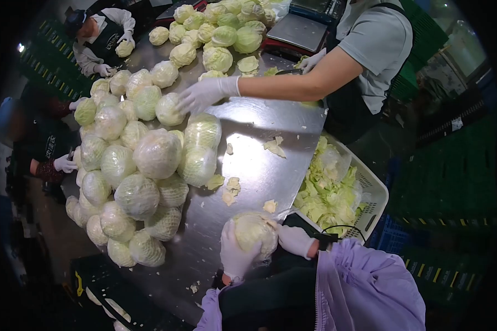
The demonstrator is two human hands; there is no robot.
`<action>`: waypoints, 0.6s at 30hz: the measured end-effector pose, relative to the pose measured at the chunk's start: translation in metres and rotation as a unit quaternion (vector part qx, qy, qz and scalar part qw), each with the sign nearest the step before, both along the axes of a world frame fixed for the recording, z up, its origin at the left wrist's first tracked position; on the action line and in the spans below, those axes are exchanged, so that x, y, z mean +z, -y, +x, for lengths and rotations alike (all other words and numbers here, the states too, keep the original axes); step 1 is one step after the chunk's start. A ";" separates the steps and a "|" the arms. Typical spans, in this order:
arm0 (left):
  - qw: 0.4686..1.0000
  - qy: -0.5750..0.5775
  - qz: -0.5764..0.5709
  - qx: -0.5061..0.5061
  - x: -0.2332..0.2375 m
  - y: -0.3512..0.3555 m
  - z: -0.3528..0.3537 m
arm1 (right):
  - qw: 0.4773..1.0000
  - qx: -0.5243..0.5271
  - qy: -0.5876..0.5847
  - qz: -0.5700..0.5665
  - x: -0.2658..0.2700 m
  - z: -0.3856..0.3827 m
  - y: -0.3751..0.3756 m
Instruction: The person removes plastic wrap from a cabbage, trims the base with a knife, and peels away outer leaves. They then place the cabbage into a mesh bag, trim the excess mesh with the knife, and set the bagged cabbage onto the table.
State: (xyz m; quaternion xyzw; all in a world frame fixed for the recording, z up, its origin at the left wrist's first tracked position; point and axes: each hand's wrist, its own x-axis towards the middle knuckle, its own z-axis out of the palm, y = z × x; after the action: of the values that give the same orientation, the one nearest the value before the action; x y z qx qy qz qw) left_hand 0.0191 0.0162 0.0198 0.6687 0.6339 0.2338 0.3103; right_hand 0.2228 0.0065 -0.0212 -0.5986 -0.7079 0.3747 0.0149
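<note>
A pale cabbage (258, 234) is at the near edge of the metal table, close to my body. My left hand (237, 251), in a white glove, is wrapped round its left side and supports it. On the other side, my right hand (296, 241) has its gloved fingers closed together against the cabbage's right edge, near the brownish cut stem. What those fingertips pinch is hidden, though thin clear plastic shows around the cabbage. Loose leaf scraps (231, 190) lie just beyond it on the table.
Many film-wrapped cabbages (157, 154) are heaped on the left. Bare cabbages (218, 58) lie at the far end beside a scale (296, 32). A white crate (374, 207) of leaves stands right. A co-worker's gloved hand (204, 95) reaches across; other people stand left. A dark crate (116, 292) is lower left.
</note>
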 end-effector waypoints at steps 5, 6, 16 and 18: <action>0.999 0.048 0.001 -0.009 -0.009 0.004 -0.017 | 0.984 -0.071 -0.139 -0.084 -0.001 0.008 -0.003; 0.995 0.104 -0.003 -0.009 -0.013 0.007 -0.023 | 0.927 -0.161 -0.228 -0.248 0.023 0.011 -0.009; 0.995 0.058 0.059 -0.064 0.018 -0.005 -0.009 | 0.961 -0.126 -0.240 0.055 0.022 -0.004 -0.023; 0.999 0.027 0.020 -0.035 0.027 -0.007 -0.004 | 0.928 -0.159 -0.314 0.126 0.015 0.004 -0.031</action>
State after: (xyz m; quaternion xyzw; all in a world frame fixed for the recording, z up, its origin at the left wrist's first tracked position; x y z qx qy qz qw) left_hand 0.0154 0.0232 0.0465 0.6898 0.5970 0.2534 0.3219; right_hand 0.2272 0.0376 -0.0062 -0.5481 -0.6045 0.4435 0.3708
